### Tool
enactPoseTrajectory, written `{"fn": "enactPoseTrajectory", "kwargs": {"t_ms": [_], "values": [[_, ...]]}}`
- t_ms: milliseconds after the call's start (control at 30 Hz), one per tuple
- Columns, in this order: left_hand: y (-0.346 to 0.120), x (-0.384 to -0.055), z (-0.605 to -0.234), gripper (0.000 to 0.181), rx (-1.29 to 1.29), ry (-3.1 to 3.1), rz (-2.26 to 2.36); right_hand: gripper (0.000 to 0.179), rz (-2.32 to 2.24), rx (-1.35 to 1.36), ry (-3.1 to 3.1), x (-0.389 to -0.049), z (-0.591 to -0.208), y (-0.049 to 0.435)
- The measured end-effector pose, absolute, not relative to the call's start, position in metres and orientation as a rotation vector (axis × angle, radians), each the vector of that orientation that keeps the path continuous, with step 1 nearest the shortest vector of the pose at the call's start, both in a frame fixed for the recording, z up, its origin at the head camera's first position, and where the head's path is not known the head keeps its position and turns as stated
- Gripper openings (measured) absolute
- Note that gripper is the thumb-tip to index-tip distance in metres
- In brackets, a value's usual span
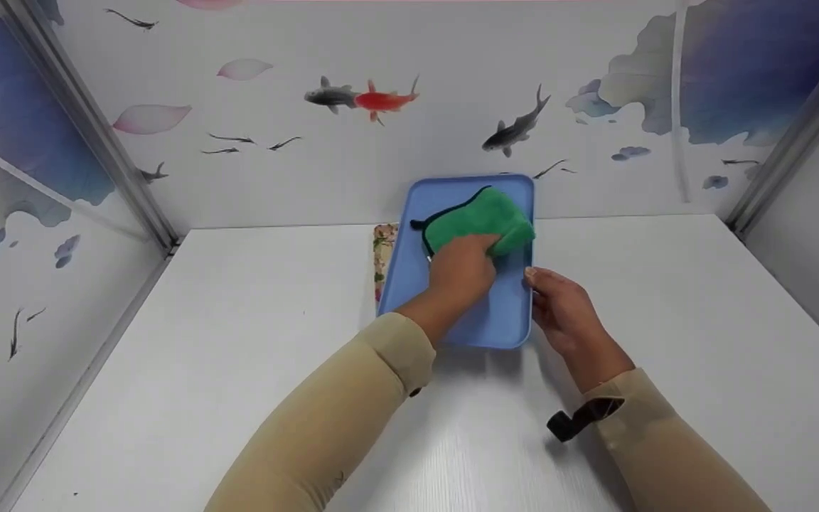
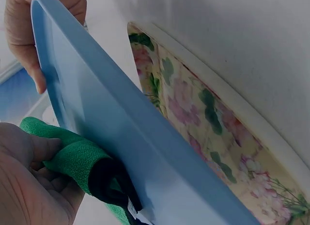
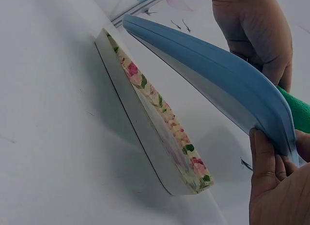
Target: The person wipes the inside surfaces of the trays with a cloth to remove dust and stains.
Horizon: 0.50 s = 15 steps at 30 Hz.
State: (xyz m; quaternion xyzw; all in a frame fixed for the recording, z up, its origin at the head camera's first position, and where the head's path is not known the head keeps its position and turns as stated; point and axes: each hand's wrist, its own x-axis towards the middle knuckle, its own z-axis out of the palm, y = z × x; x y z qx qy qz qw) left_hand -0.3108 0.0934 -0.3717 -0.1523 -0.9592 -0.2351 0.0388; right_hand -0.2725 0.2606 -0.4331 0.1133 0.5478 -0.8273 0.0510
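A blue tray (image 1: 484, 323) is held tilted above the table, its inner face towards me. My right hand (image 1: 566, 313) grips its right edge, thumb on the front and fingers behind, as the right wrist view shows. Against the tray's inner face lies a green cloth (image 1: 480, 217) with black edging, folded and bunched. My left hand (image 1: 463, 270) pinches the cloth between thumb and fingers on the tray. In the left wrist view a small white label (image 2: 138, 213) shows near the cloth's black edge.
Behind and below the blue tray, a floral-patterned tray (image 3: 160, 109) with a white outer side rests on the white table (image 1: 274, 355). Upright panels (image 1: 409, 156) with painted fish and petals stand at the back and both sides. A black wrist camera (image 1: 569, 424) sits on my right cuff.
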Motion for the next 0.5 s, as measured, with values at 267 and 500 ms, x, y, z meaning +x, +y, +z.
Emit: {"fn": "enactPoseTrajectory", "kwargs": {"t_ms": [267, 500], "values": [[0.0985, -0.3096, -0.3673, 0.047, -0.659, -2.984, -0.465, 0.016, -2.501, 0.34, 1.706, -0.2712, -0.4316, 0.2585], [0.0929, -0.3177, -0.37, 0.028, -0.849, -2.918, -0.139, 0.015, -2.5, 0.354, 1.705, -0.2708, -0.4335, 0.2575]]}}
